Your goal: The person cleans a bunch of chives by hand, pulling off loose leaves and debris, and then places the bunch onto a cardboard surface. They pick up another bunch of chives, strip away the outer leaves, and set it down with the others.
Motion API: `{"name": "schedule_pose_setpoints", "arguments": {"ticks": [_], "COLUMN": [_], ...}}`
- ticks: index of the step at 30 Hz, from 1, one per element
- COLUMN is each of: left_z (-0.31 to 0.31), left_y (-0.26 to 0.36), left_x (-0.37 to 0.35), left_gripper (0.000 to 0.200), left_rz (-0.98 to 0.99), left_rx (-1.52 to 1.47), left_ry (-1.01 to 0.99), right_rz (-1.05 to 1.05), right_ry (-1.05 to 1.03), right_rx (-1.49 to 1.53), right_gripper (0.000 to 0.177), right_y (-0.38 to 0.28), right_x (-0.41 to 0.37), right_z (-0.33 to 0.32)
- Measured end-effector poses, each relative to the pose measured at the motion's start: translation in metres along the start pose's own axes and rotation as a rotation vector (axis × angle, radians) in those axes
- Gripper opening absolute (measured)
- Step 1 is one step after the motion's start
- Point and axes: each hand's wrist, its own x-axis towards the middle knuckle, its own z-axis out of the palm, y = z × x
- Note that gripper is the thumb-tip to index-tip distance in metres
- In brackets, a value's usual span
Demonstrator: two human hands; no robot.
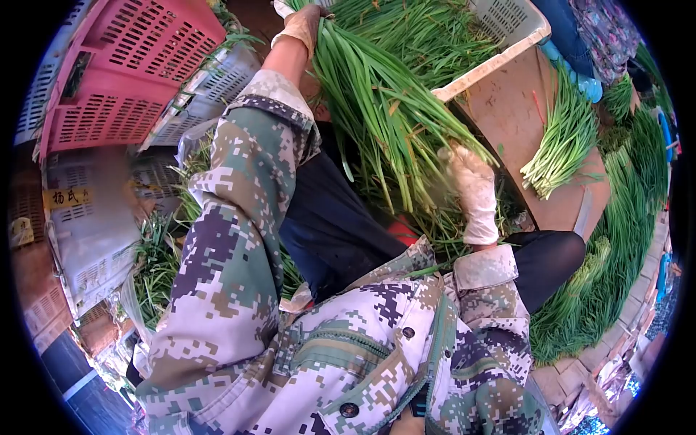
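A long bunch of garlic chives point(391, 109) hangs slantwise in front of me, with some yellowed leaves in it. My left hand point(301, 32), in a soiled pale glove, is closed around its upper end at the top of the view. Lower down on the right, my right hand point(473, 185), in a white glove, has its fingers curled at the bunch's edge; they are partly blurred. Another bundle of chives point(565, 134), with pale stem ends, lies on a brown board point(500, 101) to the right of that hand.
A white crate point(533, 35) with loose chives stands ahead. Pink crates point(123, 65) and a white crate point(90, 225) are stacked at left. Chives in a long heap point(623, 239) lie along the right. Another person's patterned clothing point(609, 32) shows at upper right.
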Motion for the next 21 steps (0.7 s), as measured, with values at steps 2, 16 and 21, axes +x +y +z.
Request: {"name": "schedule_pose_setpoints", "arguments": {"ticks": [2, 16, 21], "left_z": [-0.003, 0.000, 0.002], "left_y": [0.001, 0.002, 0.003], "left_x": [0.005, 0.002, 0.001], "left_gripper": [0.012, 0.013, 0.014], "left_rz": [-0.011, 0.051, 0.034], "left_rx": [-0.014, 0.021, 0.020], "left_ry": [0.008, 0.116, 0.106], "right_rz": [-0.176, 0.032, -0.346], "right_ry": [0.008, -0.078, 0.125], "right_rx": [-0.348, -1.332, -1.197], "right_gripper": [0.014, 0.024, 0.030], "right_y": [0.019, 0.087, 0.026], "right_x": [-0.007, -0.048, -0.063], "right_z": [-0.018, -0.126, -0.073]}}
